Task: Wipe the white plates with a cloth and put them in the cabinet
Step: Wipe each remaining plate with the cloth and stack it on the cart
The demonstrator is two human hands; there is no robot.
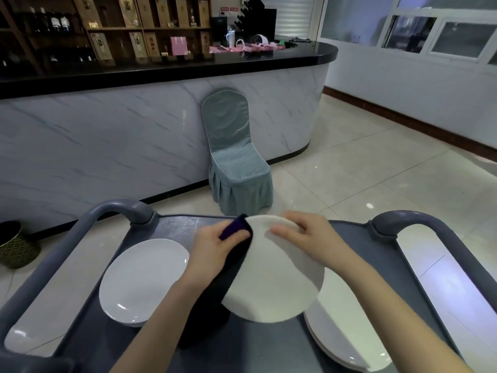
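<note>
Holds a white plate tilted above the grey cart at lower centre, right hand fingers curled over its top rim. Clenches a dark cloth (purple at the fold) against the plate's left edge with the left hand. Lower left, another plate flat on the cart; lower right, a stack of plates.

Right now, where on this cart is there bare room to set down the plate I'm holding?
Bare cart top shows near you, between the single plate on the left and the plate stack on the right. Another strip lies at the far edge, between the handles. The sides are crowded.
</note>
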